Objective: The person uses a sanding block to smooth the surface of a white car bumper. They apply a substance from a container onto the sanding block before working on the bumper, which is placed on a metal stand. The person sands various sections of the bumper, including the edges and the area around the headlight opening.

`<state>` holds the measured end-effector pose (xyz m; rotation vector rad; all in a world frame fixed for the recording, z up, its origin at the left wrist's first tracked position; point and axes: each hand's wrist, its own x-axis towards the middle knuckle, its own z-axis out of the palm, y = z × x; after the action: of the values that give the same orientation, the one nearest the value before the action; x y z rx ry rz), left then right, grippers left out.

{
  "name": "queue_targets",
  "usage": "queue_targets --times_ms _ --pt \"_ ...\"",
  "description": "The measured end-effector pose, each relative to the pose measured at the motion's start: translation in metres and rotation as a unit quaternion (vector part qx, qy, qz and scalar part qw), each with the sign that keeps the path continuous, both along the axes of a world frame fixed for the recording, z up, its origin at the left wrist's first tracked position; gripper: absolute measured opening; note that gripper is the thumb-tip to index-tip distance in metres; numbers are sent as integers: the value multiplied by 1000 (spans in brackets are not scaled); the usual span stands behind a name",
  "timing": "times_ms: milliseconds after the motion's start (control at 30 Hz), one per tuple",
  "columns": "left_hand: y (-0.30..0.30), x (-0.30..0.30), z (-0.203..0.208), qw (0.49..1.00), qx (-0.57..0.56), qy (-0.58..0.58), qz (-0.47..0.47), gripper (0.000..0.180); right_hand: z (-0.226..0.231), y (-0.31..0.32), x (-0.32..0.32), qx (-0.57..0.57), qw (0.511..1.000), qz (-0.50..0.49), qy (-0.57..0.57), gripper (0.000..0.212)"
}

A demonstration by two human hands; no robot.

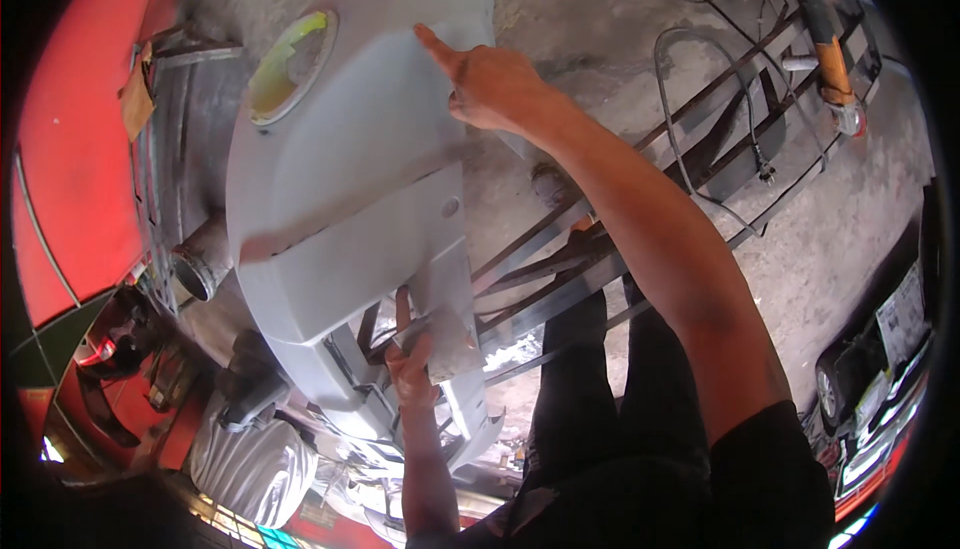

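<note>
A large grey bumper lies before me, with a round opening rimmed in yellow-green near its far left. My right hand reaches over its far part. The index finger is stretched out with its tip at the bumper's surface, the other fingers are partly curled, and nothing shows in the hand. My left hand is at the near part of the bumper, by the framed openings. Its thumb and fingers are around the edge of a flat, squarish grey plate; part of the grip is hidden.
A dark metal frame stand runs beneath and to the right of the bumper. On its far right end rests an angle grinder, its black cable looping over the bars. A red car panel stands at left, near a metal pipe.
</note>
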<state>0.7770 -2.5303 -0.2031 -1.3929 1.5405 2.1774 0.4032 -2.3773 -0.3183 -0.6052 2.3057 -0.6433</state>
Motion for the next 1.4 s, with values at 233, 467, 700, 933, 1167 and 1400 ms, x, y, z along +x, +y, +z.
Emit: queue_targets --times_ms 233,467,700,933,1167,1400 --pt "5 -11 8 998 64 25 13 84 -11 43 18 -30 998 -49 -22 87" --pt "9 -14 8 999 33 -1 -5 85 -16 33 -12 -30 992 -57 -106 95" --pt "11 -22 13 999 43 -12 -14 83 -40 13 -20 -21 995 -26 -90 92" --pt "14 -31 18 999 32 -17 -24 84 -26 16 -18 6 991 -10 -135 94" --pt "7 -2 1 999 -5 -53 -11 88 -37 32 -19 -136 975 -116 -130 87" --pt "14 -13 11 993 -26 -114 -3 94 -27 30 -18 -240 926 -124 -265 93"
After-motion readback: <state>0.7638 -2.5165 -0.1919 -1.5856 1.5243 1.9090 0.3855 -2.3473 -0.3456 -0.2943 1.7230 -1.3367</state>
